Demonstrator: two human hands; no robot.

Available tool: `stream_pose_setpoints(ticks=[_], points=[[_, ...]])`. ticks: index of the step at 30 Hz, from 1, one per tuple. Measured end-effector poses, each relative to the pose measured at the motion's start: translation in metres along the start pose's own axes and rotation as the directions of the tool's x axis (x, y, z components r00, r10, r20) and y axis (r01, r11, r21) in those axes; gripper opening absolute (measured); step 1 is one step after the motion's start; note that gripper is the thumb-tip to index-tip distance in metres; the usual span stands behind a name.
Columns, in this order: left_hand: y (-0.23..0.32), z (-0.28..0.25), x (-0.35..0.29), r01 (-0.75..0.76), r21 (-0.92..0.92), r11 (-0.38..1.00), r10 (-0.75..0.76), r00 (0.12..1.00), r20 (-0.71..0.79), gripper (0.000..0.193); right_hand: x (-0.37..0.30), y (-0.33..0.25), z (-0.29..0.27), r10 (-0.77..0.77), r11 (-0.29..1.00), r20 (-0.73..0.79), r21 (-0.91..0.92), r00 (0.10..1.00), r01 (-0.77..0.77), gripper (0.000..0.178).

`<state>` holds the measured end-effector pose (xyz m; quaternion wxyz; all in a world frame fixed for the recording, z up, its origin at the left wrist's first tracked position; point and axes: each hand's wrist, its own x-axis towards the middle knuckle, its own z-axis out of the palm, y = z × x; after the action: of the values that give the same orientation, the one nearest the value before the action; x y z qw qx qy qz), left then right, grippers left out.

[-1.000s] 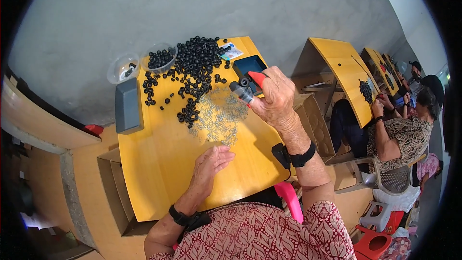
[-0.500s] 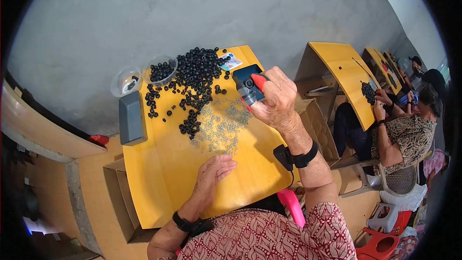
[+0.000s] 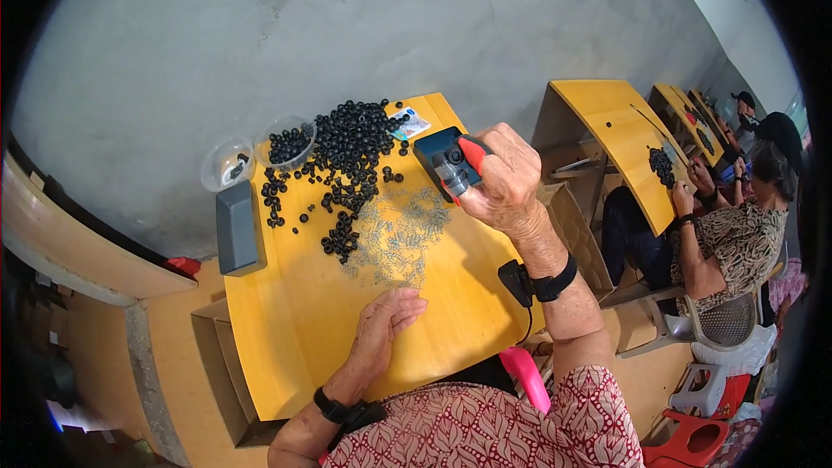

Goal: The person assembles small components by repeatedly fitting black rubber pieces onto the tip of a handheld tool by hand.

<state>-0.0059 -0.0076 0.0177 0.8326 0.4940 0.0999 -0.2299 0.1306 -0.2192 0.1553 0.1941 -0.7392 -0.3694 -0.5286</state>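
Observation:
My right hand [image 3: 503, 178] is closed round a red-and-black power screwdriver [image 3: 472, 153] with a grey, cylindrical front end. It holds the tool raised above the right side of the yellow table, in front of a dark shallow tray [image 3: 425, 146]. What touches the tool's tip cannot be made out. My left hand [image 3: 387, 321] rests near the table's front, fingers stretched forward and lying side by side, with nothing visible in them. Just beyond its fingertips lie many small silvery metal pieces [image 3: 394, 234]. Behind these spreads a heap of small black round parts [image 3: 355, 139].
A clear tub [image 3: 290, 159] of black parts and another clear tub [image 3: 208, 175] stand at the back left, by a grey box [image 3: 239, 230]. A small printed packet [image 3: 412, 124] lies behind the tray. At right, a person [image 3: 728, 234] works at another yellow table [image 3: 607, 113].
The view has shifted slightly, so the table sits a little lower. My right hand still holds the screwdriver up near the tray. My left hand stays near the table's front, fingers slightly more bent.

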Motion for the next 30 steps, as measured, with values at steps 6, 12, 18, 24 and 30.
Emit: stream_pose_setpoints(ticks=[6, 12, 18, 24, 30], points=[[-0.002, 0.000, 0.001, 0.012, 0.010, 1.000, -0.012, 1.000, 0.006, 0.038, 0.000, 0.004, -0.005, -0.085, 0.996, 0.024, -0.026, 0.996, 0.085, 0.027], [-0.005, -0.002, 0.001, 0.003, -0.008, 1.000, -0.003, 1.000, 0.012, 0.038, 0.004, 0.000, -0.003, -0.090, 0.996, -0.007, -0.006, 0.996, 0.090, 0.026], [-0.007, -0.005, -0.001, -0.008, -0.023, 1.000, 0.009, 1.000, 0.029, 0.038, -0.001, 0.001, 0.002, 0.006, 1.000, -0.036, 0.019, 0.999, -0.006, 0.026], [0.010, -0.005, -0.001, -0.056, -0.017, 0.998, 0.055, 0.997, -0.049, 0.036, -0.006, -0.017, 0.006, -0.018, 0.991, 0.099, 0.137, 0.995, 0.004, 0.026], [0.029, -0.012, -0.014, -0.219, -0.011, 0.976, 0.216, 0.969, -0.117, 0.028, -0.055, -0.084, 0.028, -0.196, 0.937, 0.445, 0.347, 0.874, 0.034, 0.022]])
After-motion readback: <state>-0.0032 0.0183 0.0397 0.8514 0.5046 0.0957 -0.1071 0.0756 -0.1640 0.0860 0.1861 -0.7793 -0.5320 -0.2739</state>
